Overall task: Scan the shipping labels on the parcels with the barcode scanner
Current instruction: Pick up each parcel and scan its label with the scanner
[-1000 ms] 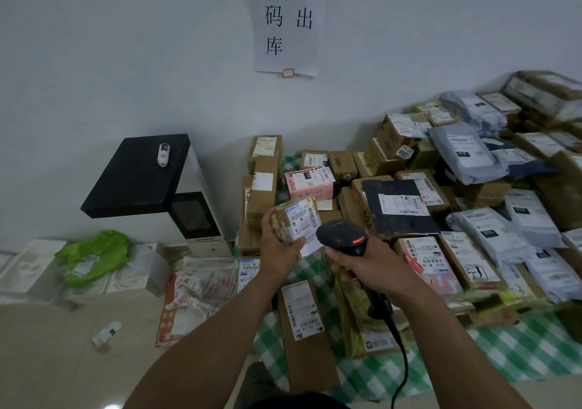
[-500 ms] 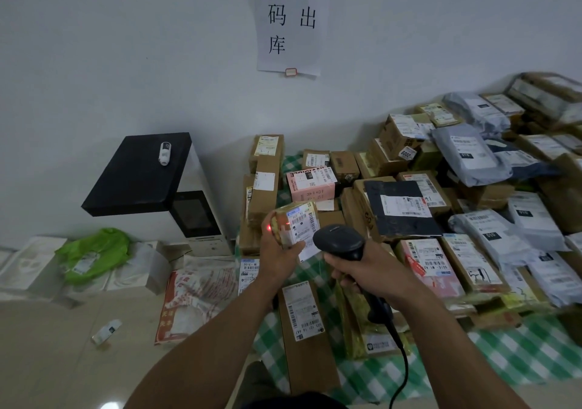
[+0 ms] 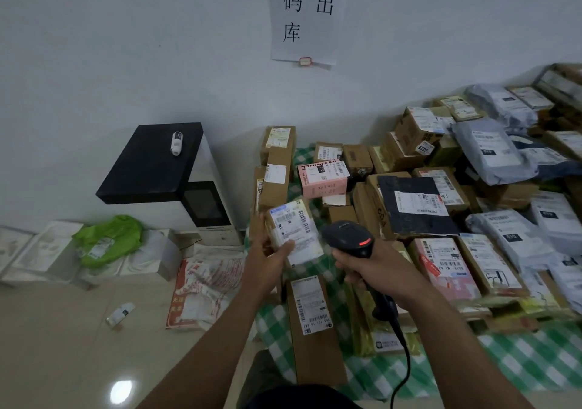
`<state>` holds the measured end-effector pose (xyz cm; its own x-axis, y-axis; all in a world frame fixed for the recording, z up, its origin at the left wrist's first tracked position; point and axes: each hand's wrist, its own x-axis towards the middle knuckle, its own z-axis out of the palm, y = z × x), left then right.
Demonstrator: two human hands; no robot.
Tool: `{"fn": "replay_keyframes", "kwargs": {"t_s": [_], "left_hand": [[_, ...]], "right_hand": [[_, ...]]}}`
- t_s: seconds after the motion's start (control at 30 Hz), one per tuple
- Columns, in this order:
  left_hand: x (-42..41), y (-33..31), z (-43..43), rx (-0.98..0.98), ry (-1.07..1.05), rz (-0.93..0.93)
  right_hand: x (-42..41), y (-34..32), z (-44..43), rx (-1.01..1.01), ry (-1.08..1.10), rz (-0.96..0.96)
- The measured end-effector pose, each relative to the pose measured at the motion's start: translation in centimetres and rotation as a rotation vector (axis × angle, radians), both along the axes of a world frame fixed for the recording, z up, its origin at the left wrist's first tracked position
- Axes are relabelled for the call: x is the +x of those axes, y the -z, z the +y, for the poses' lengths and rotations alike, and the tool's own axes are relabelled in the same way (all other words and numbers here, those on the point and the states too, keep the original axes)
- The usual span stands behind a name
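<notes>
Green-and-white checked cloth (image 3: pixel 519 364) spread on the floor, heaped with parcels; brown cartons and grey poly mailers (image 3: pixel 491 153) piled toward the wall at right; long brown carton (image 3: pixel 311 345) lying flat near the arms, label up. Left of the cloth, a white cabinet with a black top (image 3: pixel 151 163); a green bag (image 3: pixel 108 238) beside it. Left hand (image 3: pixel 267 260) wrapped round a small parcel (image 3: pixel 293 232), held upright above the cloth, white shipping label facing the camera, somewhat blurred. Right hand (image 3: pixel 381 267) clenched on the grip of a black barcode scanner (image 3: pixel 348 238); its head sits just right of the parcel, close, not touching; cable trailing down.
</notes>
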<state>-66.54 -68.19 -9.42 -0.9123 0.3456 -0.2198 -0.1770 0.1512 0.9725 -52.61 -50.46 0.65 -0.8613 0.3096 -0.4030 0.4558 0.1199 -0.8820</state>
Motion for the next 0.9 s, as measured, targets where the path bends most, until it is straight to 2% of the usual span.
{"fn": "replay_keyframes", "kwargs": {"t_s": [0.2, 0.5, 0.6, 0.7, 0.77, 0.83, 0.9], "left_hand": [[-0.3, 2.6, -5.1, -0.092, 0.004, -0.119], [-1.7, 4.9, -5.7, -0.31, 0.041, -0.078], [-1.9, 3.7, -4.9, -0.385, 0.064, -0.073], [-2.7, 2.4, -3.7, -0.577, -0.054, 0.145], [-3.3, 1.2, -1.8, -0.539, -0.093, 0.286], [-4.5, 0.1, 1.0, -0.484, 0.004, 0.39], [-6.0, -0.9, 4.4, -0.482, 0.152, 0.411]], "right_hand": [[-1.6, 0.8, -1.1, -0.005, -0.021, -0.025], [-3.3, 1.2, -2.0, -0.024, -0.061, -0.042], [-3.3, 1.6, -1.4, -0.019, -0.044, -0.042], [-3.4, 2.2, -0.5, -0.019, -0.016, -0.027], [-3.5, 2.5, 0.4, -0.045, 0.019, -0.028], [-3.8, 2.8, 1.4, -0.066, 0.065, -0.036], [-4.2, 3.2, 2.4, -0.079, 0.117, -0.046]]}}
